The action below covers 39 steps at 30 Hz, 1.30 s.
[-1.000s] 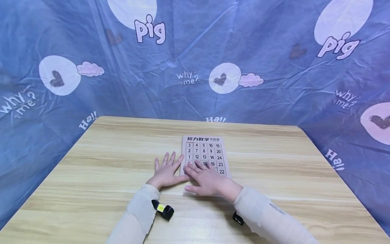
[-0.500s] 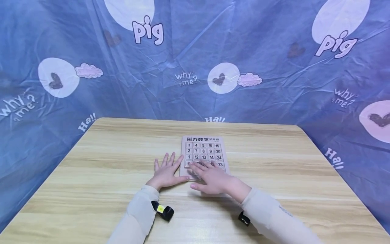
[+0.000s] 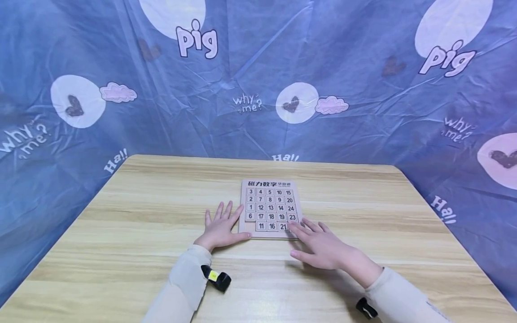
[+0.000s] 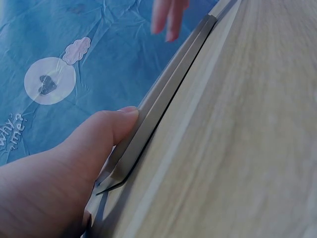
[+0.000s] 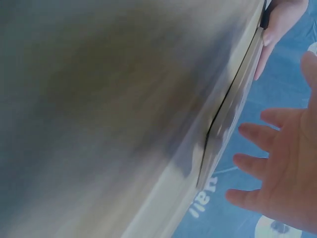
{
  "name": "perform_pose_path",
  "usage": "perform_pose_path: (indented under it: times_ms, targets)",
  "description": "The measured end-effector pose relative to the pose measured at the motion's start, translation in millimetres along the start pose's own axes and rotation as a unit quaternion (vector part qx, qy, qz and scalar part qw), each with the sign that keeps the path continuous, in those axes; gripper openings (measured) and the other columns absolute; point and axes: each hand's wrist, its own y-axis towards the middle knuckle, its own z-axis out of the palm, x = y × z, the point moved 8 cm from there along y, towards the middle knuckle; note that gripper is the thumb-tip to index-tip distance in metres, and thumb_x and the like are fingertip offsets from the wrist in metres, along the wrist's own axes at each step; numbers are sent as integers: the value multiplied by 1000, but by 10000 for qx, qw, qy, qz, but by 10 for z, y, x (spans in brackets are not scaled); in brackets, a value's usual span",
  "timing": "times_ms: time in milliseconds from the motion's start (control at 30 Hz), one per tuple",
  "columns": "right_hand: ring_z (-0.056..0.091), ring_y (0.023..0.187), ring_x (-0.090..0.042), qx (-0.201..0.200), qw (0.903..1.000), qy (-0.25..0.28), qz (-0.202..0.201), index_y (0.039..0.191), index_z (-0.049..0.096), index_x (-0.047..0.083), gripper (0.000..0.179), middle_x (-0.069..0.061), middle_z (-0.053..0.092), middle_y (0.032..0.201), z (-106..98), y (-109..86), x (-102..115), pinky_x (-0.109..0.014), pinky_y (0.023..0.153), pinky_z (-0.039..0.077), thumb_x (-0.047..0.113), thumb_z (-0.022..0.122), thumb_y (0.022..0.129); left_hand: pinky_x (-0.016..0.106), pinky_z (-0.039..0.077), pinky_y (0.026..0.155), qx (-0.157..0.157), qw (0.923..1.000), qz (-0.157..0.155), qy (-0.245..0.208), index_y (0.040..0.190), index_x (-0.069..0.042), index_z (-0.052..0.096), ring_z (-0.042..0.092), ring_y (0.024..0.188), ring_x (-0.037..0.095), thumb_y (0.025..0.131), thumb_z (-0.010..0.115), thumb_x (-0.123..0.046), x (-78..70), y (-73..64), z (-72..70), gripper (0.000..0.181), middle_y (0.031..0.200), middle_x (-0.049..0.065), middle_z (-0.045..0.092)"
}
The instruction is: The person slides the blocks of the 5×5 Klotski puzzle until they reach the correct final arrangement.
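Observation:
A pale sliding number puzzle [image 3: 266,235] lies flat on the table, its numbered tiles in rows. The bottom row shows 11, 16 and 21 beside a gap at the lower left, below tile 6. My left hand [image 3: 220,231] rests at the puzzle's left side with fingers spread; its thumb [image 4: 119,124] presses the near left corner in the left wrist view. Over the lower right corner reaches my right hand [image 3: 325,246], fingers extended, fingertips covering the last bottom tile. In the right wrist view this hand [image 5: 282,163] is spread and holds nothing.
The wood-grain table [image 3: 133,251] extends around the puzzle on all sides. A blue printed cloth [image 3: 258,67] hangs behind it and along both sides. Black wrist cameras [image 3: 218,280] are strapped over the pale sleeves [image 3: 177,287].
My right hand has moved right, from across the puzzle's lower rows to its lower right corner, uncovering the bottom tiles and the gap at the left. The left hand stays in place.

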Motion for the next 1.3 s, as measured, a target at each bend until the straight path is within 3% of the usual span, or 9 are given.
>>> perform_pose_path:
  times_ms: [367, 1000, 1300]
  targets:
    - [25, 122, -33, -112, 9999, -73, 1, 135, 29, 11, 67, -7, 32, 135, 63, -108, -53, -59, 92, 17, 54, 38, 84, 57, -12, 92, 17, 10000, -13, 19, 138, -26, 19, -4, 127, 31, 67, 47, -70, 3, 4, -3, 88, 142, 12, 7]
    - [22, 124, -29, 25, 9996, -118, -248, 136, 27, 14, 66, -8, 31, 135, 102, 84, 144, -58, 93, 15, 53, 39, 85, 57, -12, 92, 9, 10000, -34, -3, 138, -26, 19, -4, 127, 31, 66, 45, -72, 28, -1, -6, 90, 142, 11, 8]
    - [22, 123, -36, 41, 10000, 78, -34, 136, 26, 9, 67, -9, 31, 136, -34, 279, -45, -59, 93, 15, 53, 37, 86, 57, -12, 92, -17, 10000, -4, -28, 138, -25, 19, -4, 127, 32, 66, 45, -73, 14, -2, 0, 90, 142, 12, 8]
